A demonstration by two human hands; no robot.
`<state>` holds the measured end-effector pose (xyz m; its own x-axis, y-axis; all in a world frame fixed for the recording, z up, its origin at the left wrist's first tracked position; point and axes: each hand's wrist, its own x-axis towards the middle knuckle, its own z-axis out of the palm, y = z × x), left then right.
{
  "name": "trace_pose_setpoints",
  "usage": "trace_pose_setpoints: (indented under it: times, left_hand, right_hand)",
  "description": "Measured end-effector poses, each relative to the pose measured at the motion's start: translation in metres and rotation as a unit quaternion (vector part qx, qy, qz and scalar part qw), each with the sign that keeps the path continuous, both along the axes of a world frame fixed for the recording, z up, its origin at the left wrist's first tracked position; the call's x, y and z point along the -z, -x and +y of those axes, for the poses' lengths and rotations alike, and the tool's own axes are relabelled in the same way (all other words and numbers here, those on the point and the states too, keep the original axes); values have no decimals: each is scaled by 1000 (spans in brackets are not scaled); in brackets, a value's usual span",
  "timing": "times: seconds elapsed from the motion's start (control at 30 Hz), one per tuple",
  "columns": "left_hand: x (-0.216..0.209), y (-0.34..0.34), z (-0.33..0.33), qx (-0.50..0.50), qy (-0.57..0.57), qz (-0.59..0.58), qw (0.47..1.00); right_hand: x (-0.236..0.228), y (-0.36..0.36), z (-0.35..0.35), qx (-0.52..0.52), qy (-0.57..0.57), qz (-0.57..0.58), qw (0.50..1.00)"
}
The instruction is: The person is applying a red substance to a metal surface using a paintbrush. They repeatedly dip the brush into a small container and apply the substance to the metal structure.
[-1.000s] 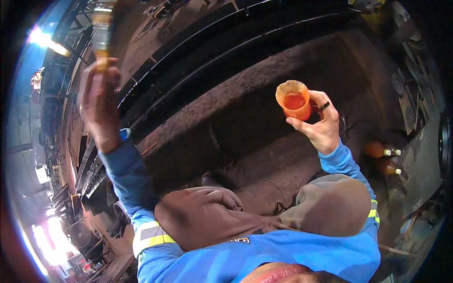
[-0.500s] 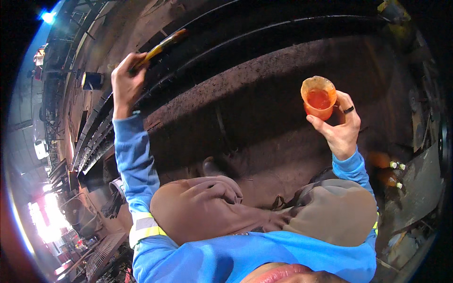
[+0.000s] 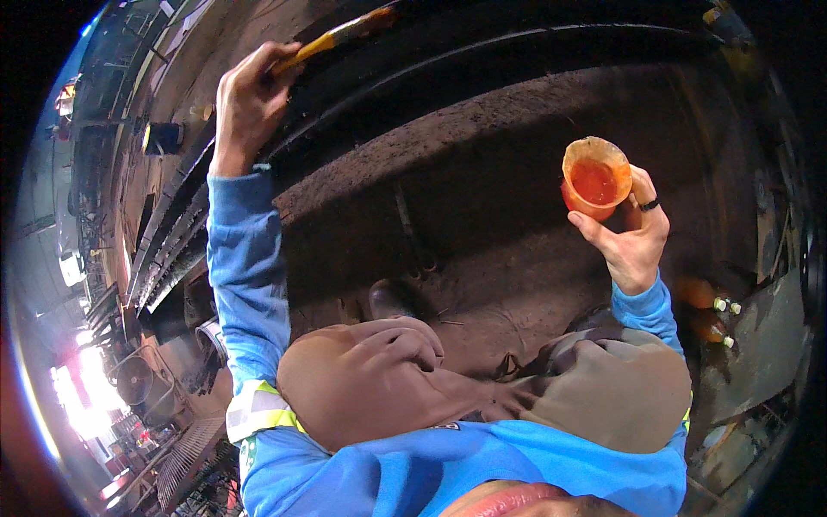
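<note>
My left hand is closed round the yellow handle of a paintbrush, held out at the far left. Its bristle end points right, over long dark metal beams; whether the bristles touch them I cannot tell. On the right, my right hand grips a translucent cup from its side and base. Orange-red liquid, like paint, partly fills the cup, and its inner wall is stained orange. A dark ring sits on one finger of this hand.
Several bottles with pale caps and brownish contents lie at the right, beside a grey sheet. A dark can stands at the far left. A fan-like round object and a metal grate are at the lower left.
My left hand has moved farther out and a little to the right, carrying the paintbrush along the beams. The right hand and its cup have shifted slightly right.
</note>
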<state>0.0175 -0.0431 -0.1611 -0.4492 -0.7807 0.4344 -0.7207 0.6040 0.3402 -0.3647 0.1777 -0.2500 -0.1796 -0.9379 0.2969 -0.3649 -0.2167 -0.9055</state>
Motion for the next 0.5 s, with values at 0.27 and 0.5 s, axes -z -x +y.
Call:
trace_pose_setpoints:
  times: [0.27, 0.5]
  left_hand:
    - [-3, 5, 8, -37, -87, 56, 994]
    - [5, 50, -19, 22, -88, 39, 995]
  right_hand:
    - [5, -1, -3, -14, -5, 4, 1000]
    - [-2, -3, -2, -27, -20, -1, 999]
